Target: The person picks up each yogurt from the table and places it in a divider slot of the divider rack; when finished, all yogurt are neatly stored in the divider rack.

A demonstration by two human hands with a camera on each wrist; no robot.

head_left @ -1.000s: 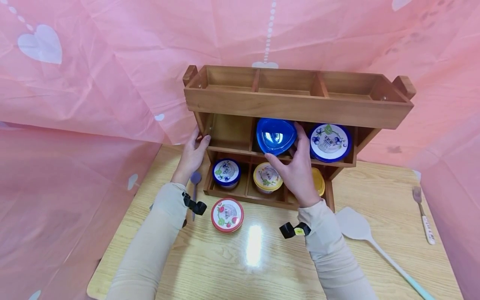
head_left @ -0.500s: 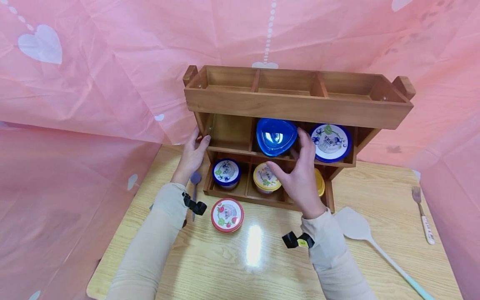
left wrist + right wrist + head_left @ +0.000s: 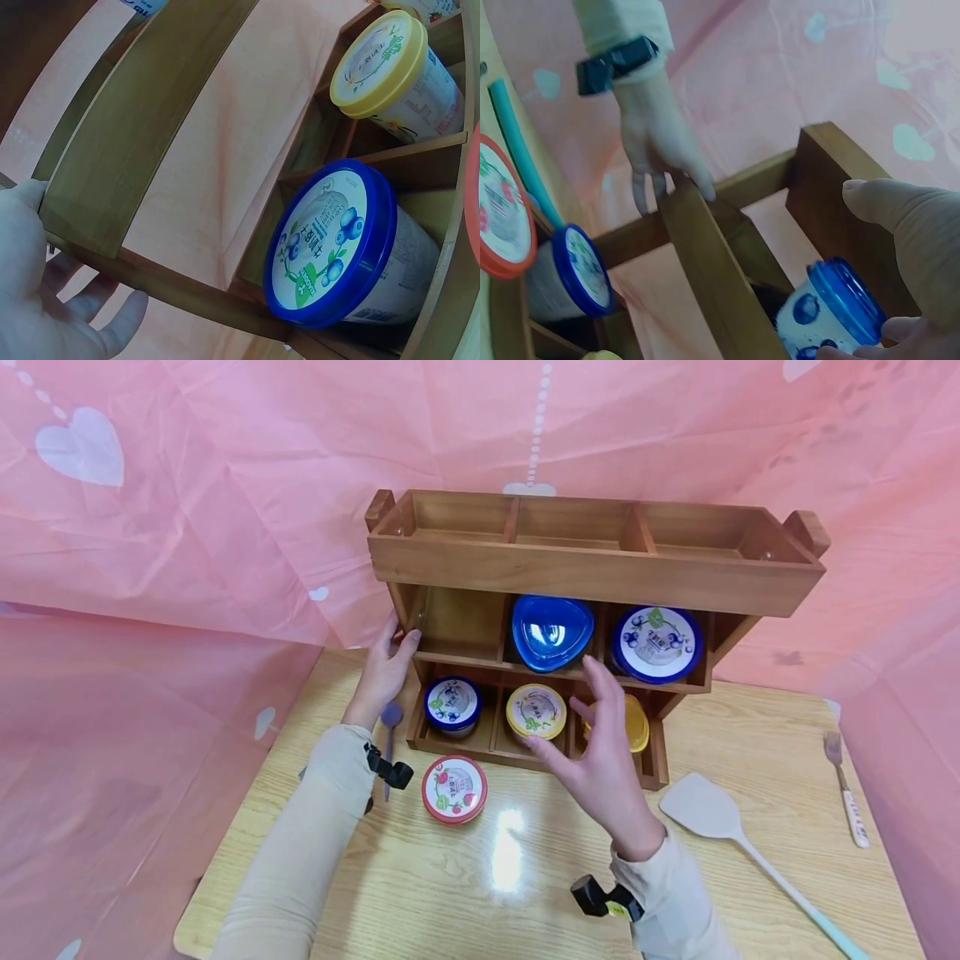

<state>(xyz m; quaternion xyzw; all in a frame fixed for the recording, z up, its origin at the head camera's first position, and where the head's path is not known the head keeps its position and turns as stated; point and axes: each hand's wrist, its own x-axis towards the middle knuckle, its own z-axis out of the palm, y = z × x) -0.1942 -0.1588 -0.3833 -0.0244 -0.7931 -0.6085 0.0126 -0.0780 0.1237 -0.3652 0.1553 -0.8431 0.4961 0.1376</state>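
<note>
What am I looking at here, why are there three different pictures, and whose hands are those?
These are a person's two bare hands, filmed by three worn cameras. The wide picture comes from a camera on the head, looking down at a wooden table. The other two come from cameras strapped on each wrist, so they show close-ups.

On the table stands a wooden rack with compartments holding lidded tubs and a blue triangular container. The left hand holds the rack's left side. The right hand hovers open in front of the rack, holding nothing.

In front lies a red-lidded tub; to the right lie a spatula and a fork.
</note>
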